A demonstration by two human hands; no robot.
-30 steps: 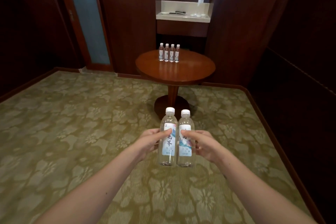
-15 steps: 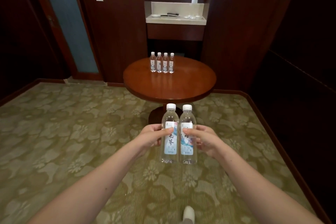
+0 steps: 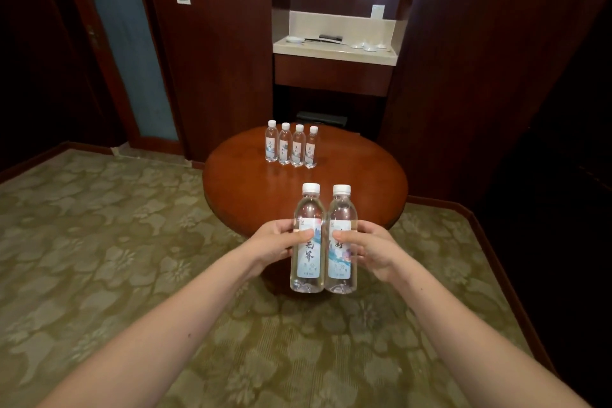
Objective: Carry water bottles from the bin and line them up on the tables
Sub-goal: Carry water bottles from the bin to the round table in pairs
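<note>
The left grip [image 3: 275, 243] is clamped round the left bottle [image 3: 307, 270], upright and touching the right bottle [image 3: 340, 272], which the right grip [image 3: 371, 248] clamps, above the desk [image 3: 351, 172] near edge. Four bottles [image 3: 291, 146] stand in a row at its far left.

The left forearm [image 3: 172, 325] and right forearm [image 3: 463, 325] were bare as far as I could see. The left hand [image 3: 275, 245] and right hand [image 3: 374, 248] were bare too, thumbnails [image 3: 307, 234] plain.

Water bottles [image 3: 307, 242]: clear glossy plastic, paper-look labels, white caps. Round table [image 3: 357, 182]: polished glossy wood. Carpet [image 3: 99, 242]: matt patterned pile. Wall panels [image 3: 218, 60]: dark wood.
</note>
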